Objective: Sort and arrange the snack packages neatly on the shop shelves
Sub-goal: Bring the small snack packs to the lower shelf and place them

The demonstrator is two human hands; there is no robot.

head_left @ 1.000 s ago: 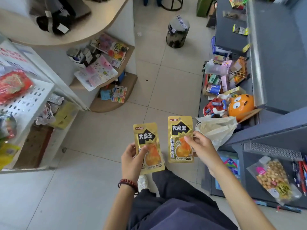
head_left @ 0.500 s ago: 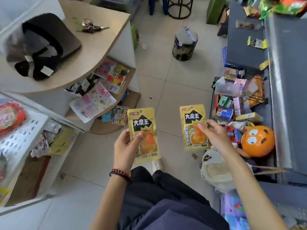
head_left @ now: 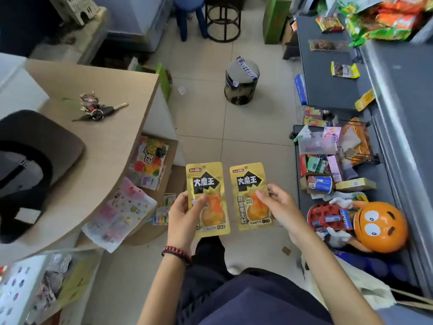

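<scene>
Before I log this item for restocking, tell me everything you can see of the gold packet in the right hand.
The gold packet in the right hand is a flat, glossy foil-look pouch with a hang hole at the top edge, a black jagged label with white characters, and an orange food picture below. It is held upright, face to the camera, over the tiled floor. The right hand pinches its right edge, thumb across the front. It hangs beside a matching packet in the left hand, apparently not touching it.

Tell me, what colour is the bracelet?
Dark red beads, the bracelet on the left wrist, head view.
</scene>
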